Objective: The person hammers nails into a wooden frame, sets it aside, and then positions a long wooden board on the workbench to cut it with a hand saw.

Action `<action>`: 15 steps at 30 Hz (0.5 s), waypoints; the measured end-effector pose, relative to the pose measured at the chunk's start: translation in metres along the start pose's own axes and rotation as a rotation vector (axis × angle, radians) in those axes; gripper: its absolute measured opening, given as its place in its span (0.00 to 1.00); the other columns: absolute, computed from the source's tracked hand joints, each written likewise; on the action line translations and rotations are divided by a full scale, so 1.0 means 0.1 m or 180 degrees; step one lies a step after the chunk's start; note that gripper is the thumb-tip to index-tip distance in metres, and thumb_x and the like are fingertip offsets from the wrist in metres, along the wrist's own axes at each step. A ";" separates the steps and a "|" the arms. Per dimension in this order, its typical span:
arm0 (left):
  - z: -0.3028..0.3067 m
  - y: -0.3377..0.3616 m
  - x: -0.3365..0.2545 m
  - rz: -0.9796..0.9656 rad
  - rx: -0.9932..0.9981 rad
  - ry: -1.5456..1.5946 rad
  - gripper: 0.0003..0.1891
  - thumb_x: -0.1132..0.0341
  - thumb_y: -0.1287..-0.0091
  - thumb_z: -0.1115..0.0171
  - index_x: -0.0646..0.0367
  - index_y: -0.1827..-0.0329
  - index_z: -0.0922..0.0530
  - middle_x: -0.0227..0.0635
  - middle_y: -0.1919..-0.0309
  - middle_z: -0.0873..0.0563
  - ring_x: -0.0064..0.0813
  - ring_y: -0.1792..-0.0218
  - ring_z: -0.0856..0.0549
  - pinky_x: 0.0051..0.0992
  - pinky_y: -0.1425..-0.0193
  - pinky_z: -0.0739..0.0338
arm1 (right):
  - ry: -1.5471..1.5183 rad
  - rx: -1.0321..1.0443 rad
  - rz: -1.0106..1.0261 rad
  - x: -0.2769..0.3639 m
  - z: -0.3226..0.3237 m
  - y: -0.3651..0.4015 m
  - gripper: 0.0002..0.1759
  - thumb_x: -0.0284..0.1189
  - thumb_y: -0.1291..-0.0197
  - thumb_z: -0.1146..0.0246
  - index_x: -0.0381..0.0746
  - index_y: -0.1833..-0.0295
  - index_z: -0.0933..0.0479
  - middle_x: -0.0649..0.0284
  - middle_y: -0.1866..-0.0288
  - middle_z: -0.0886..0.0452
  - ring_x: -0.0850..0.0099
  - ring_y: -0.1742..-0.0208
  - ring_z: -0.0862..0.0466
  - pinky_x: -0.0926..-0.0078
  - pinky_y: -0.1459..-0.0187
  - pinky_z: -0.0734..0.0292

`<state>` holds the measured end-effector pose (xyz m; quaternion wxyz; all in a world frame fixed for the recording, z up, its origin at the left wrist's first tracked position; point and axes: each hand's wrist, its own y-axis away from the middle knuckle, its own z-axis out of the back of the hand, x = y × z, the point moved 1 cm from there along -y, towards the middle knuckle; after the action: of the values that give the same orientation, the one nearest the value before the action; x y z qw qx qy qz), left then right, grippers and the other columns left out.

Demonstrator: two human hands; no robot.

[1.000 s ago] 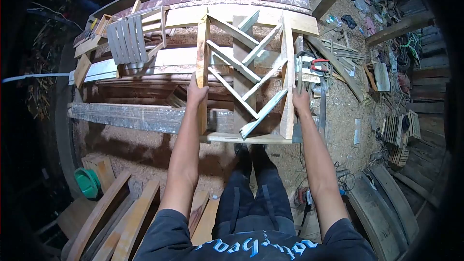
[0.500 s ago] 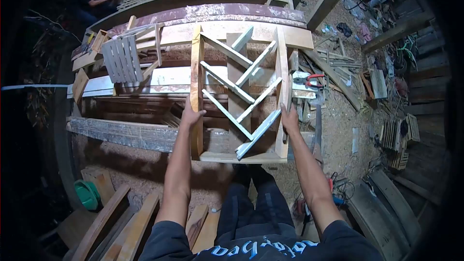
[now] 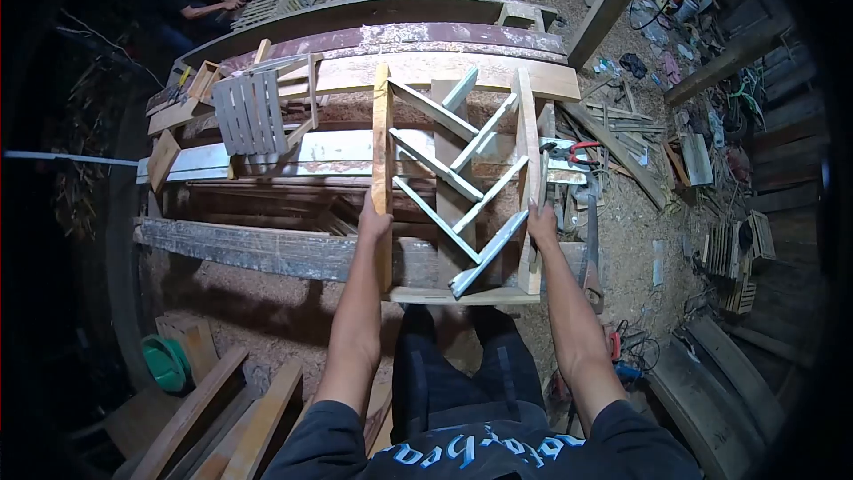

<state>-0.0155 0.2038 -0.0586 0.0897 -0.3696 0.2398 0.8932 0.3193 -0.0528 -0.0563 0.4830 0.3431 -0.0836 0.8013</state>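
A rectangular wooden frame [image 3: 382, 129] with several pale slats set slantwise inside it, in a zigzag pattern, is held up over the workbench planks. My left hand [image 3: 375, 218] is closed around its left side rail. On the opposite rail, my right hand [image 3: 541, 224] grips from the outside. The lowest right slat [image 3: 489, 253] is wider than the others, and its lower end rests near the bottom rail. Just right of the frame, pliers with red handles [image 3: 577, 153] lie on a board. A handsaw [image 3: 593, 258] hangs or leans beside the bench end.
A small slatted wooden piece [image 3: 249, 114] stands on the bench at left. Another person [image 3: 200, 0] works at the far left. A post [image 3: 613, 4] rises at right. Loose boards [image 3: 191, 418] and a green container [image 3: 166, 364] are near my feet, with power tools [image 3: 626, 360] lower right.
The whole view has shifted, so the bench and frame appear slightly farther right and lower. Both hands keep the same hold on the wooden frame.
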 end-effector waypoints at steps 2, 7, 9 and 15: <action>-0.01 0.05 0.14 -0.0026 0.0045 0.0075 0.48 0.74 0.48 0.33 0.46 0.20 0.42 0.53 0.39 0.18 0.52 0.36 0.19 0.42 0.34 0.24 | 0.0011 -0.0128 0.0047 -0.15 -0.10 0.13 0.30 0.45 0.29 0.41 0.22 0.46 0.25 0.28 0.53 0.19 0.33 0.47 0.19 0.46 0.44 0.23; 0.18 0.28 0.29 -0.0269 0.0193 0.0344 0.47 0.77 0.47 0.37 0.45 0.20 0.42 0.55 0.39 0.19 0.54 0.37 0.19 0.41 0.34 0.24 | 0.0041 -0.0035 -0.0277 0.04 -0.08 0.70 0.26 0.40 0.30 0.41 0.22 0.45 0.25 0.27 0.52 0.19 0.31 0.47 0.19 0.45 0.44 0.23; 0.27 0.31 0.33 -0.0127 0.0269 0.0297 0.47 0.78 0.47 0.38 0.46 0.20 0.42 0.54 0.39 0.19 0.52 0.36 0.19 0.40 0.34 0.25 | -0.0016 -0.0190 -0.0332 0.09 -0.14 0.90 0.27 0.40 0.30 0.41 0.21 0.45 0.26 0.27 0.52 0.19 0.31 0.46 0.19 0.45 0.44 0.23; 0.58 0.39 0.61 -0.0424 0.0273 0.0483 0.45 0.81 0.46 0.41 0.48 0.21 0.40 0.51 0.38 0.19 0.48 0.35 0.20 0.37 0.32 0.26 | 0.0059 -0.0407 -0.0411 0.12 -0.47 1.45 0.29 0.42 0.29 0.41 0.21 0.45 0.25 0.28 0.56 0.18 0.33 0.49 0.18 0.46 0.48 0.22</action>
<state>-0.1079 0.1976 -0.0518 0.1462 -0.4472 0.2588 0.8436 0.1731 -0.0970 -0.0554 0.5553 0.3089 -0.1078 0.7646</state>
